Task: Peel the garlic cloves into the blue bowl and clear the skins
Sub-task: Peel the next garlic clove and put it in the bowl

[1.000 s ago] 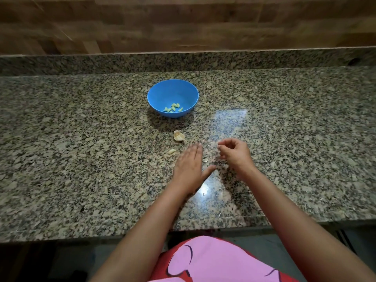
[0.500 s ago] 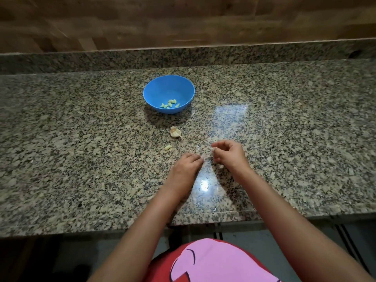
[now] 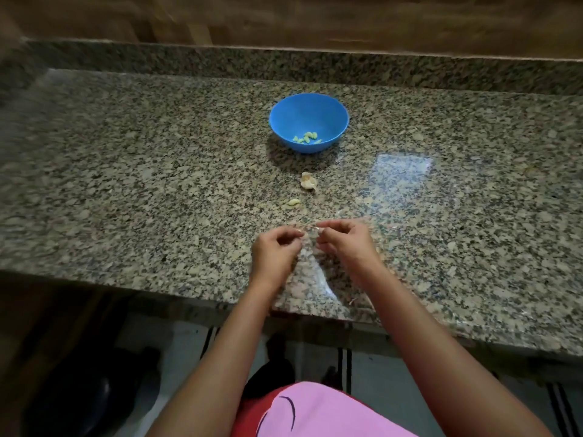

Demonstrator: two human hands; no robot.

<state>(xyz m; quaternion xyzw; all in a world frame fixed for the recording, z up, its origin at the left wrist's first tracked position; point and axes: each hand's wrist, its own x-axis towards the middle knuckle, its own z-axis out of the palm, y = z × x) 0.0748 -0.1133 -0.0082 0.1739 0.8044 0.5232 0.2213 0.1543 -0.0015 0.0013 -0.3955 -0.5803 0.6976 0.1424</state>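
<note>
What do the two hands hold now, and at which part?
The left hand and right hand pinch something tiny and pale between their fingertips; what it is, and the part held, cannot be told.

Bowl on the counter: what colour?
Blue bowl; clearest in the head view.

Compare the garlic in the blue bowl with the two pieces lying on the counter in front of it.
The peeled cloves sit clustered inside the blue bowl; the garlic piece and the small clove lie apart on the bare granite counter. The bowl's cloves look smooth and pale green-yellow; the garlic piece looks larger, with papery skin. All are pale garlic.
</note>
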